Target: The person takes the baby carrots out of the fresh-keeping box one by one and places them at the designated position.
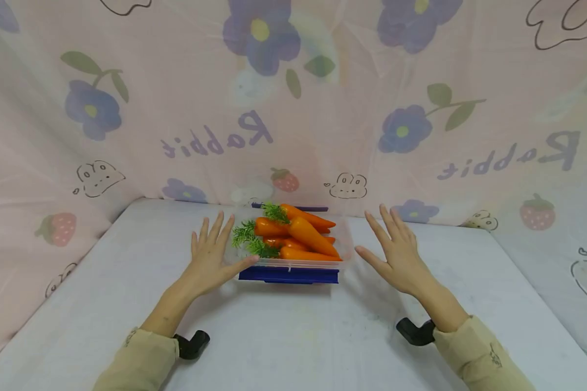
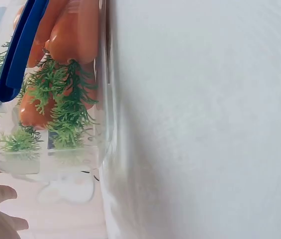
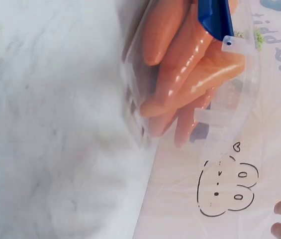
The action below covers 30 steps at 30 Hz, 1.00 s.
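Note:
A clear plastic box [image 1: 344, 239] with blue side latches [image 1: 288, 275] stands on the white table. It is heaped with several orange carrots [image 1: 307, 234] with green leafy tops [image 1: 245, 232]. My left hand [image 1: 209, 262] is spread at the box's left side, fingers straight, the thumb tip over the front left corner of the rim. To the right of the box, my right hand [image 1: 397, 259] is held with its fingers spread and a small gap between it and the box wall. In the right wrist view, the carrots' pointed ends [image 3: 152, 107] show through the clear wall.
The white tabletop [image 1: 283, 336] reaches to a pink patterned cloth [image 1: 313, 119] hanging behind and at the sides. Black wrist pieces [image 1: 193, 345] stick out from both beige sleeves [image 1: 139, 355].

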Tool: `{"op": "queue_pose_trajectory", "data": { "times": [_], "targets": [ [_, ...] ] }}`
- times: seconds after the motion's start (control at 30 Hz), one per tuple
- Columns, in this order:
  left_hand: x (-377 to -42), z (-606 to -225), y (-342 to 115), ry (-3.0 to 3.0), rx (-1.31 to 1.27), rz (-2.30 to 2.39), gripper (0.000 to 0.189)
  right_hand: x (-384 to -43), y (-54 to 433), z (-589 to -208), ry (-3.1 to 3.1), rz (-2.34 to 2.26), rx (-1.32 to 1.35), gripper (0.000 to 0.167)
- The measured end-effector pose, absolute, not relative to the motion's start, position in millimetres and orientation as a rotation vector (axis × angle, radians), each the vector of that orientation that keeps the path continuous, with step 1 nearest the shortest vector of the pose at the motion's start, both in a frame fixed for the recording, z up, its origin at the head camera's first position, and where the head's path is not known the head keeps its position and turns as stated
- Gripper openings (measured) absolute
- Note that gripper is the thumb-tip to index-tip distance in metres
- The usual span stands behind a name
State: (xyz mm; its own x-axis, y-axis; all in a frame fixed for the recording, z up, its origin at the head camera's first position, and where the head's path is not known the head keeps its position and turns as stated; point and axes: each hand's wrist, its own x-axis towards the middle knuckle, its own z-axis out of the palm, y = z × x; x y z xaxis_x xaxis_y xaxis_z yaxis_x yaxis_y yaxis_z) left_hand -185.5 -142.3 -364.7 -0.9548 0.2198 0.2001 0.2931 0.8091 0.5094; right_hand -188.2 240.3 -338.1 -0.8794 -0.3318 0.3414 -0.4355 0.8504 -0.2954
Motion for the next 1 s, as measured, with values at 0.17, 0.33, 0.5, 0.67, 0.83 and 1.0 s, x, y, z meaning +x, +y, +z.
{"op": "queue_pose_trajectory", "data": {
  "times": [0.17, 0.33, 0.5, 0.67, 0.83, 1.0],
  "targets": [
    [-187.2, -366.9, -139.9, -2.846, -0.418, -1.001, 0.102, -191.1, 229.8, -332.8, -2.779, 0.559, 0.621, 0.073],
    [-188.6, -367.4, -137.9, -2.834, -0.398, -1.139, 0.104, -193.6, 217.4, -328.5, -2.753, 0.600, 0.686, 0.070],
    [-190.4, -369.5, -136.2, -2.836, -0.406, -1.195, 0.103, -197.4, 207.6, -327.3, -2.725, 0.617, 0.753, 0.067],
    [-191.0, -371.5, -137.0, -2.832, -0.420, -1.225, 0.103, -203.6, 198.9, -330.4, -2.673, 0.643, 0.840, 0.063],
    [-191.8, -373.0, -136.7, -2.821, -0.429, -1.271, 0.106, -208.8, 190.4, -331.4, -2.658, 0.735, 0.910, 0.062],
    [-191.9, -373.6, -136.6, -2.809, -0.423, -1.325, 0.107, -213.8, 183.1, -331.9, -2.635, 0.817, 0.956, 0.059]
  ]
}}
